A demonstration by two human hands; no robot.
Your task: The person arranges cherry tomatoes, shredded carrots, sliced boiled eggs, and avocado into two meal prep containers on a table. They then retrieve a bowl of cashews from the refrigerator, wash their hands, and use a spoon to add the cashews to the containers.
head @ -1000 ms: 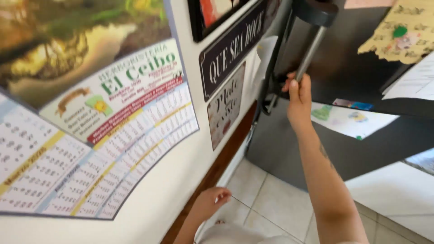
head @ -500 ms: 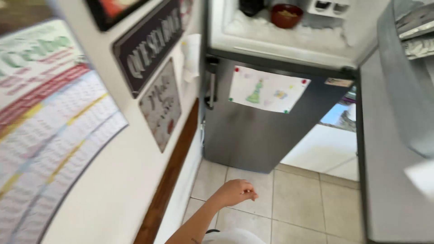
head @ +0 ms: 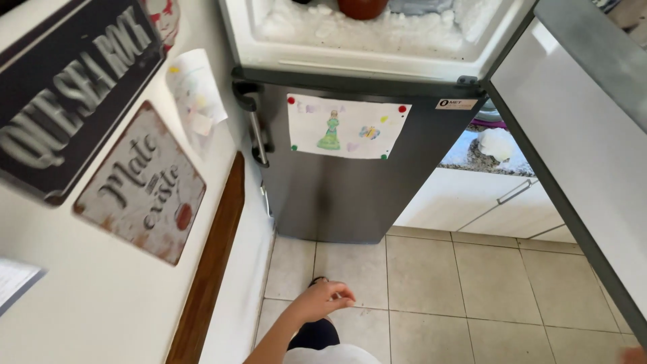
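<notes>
Left hand (head: 327, 298) low over floor tiles (head: 418, 283), grip loose, fingers apart, holding nothing. Fridge door handle (head: 256, 125) well above, far-left. Right hand barely visible.

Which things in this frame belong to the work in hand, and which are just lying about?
In hand:
- freezer compartment, open and frosted
- freezer door, standing open at the right
- red-brown bowl inside
- left hand, open and empty, above the floor

Just about:
- child's drawing on the lower fridge door
- rusty wall sign
- dark wall sign
- stone counter
</notes>
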